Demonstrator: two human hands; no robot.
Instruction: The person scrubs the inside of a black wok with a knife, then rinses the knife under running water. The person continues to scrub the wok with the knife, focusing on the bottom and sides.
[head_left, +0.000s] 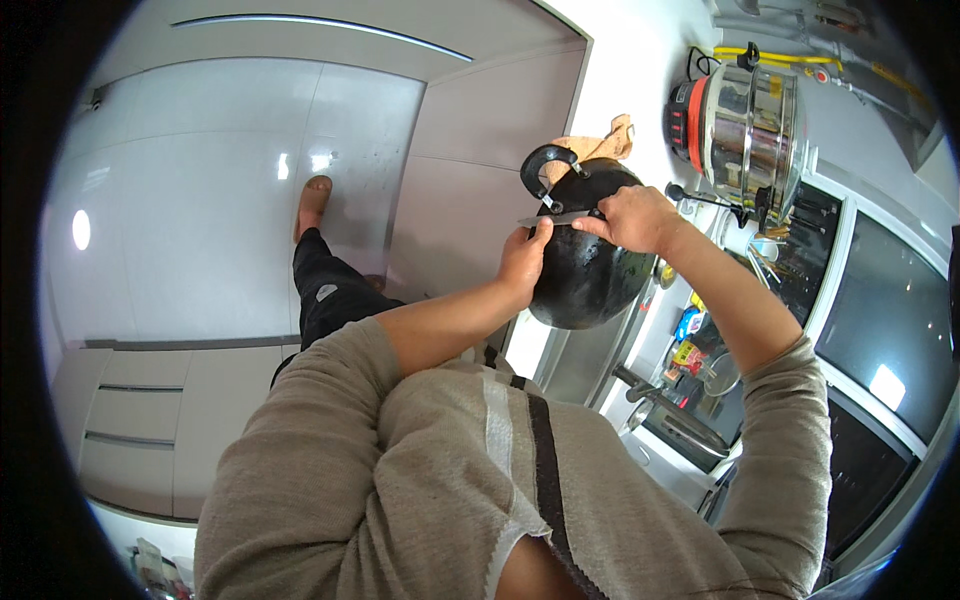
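Observation:
A black round wok (589, 274) with a curved loop handle (541, 171) is tilted up in front of me, over the edge of the white countertop. My right hand (637, 217) grips a small knife by its handle, which is mostly hidden in the fist. The knife blade (551, 220) points left and lies across the wok's dark surface just below the loop handle. At the wok's left edge is my left hand (525, 259), its thumb up against the blade and its other fingers hidden.
An orange-brown cloth (619, 136) lies on the countertop (626, 56) behind the wok. To the right stands a glass-walled electric cooker (750, 139). A sink (589, 360) with a faucet (667, 409) is nearer my body, and small packets (688, 356) sit beyond it by the window.

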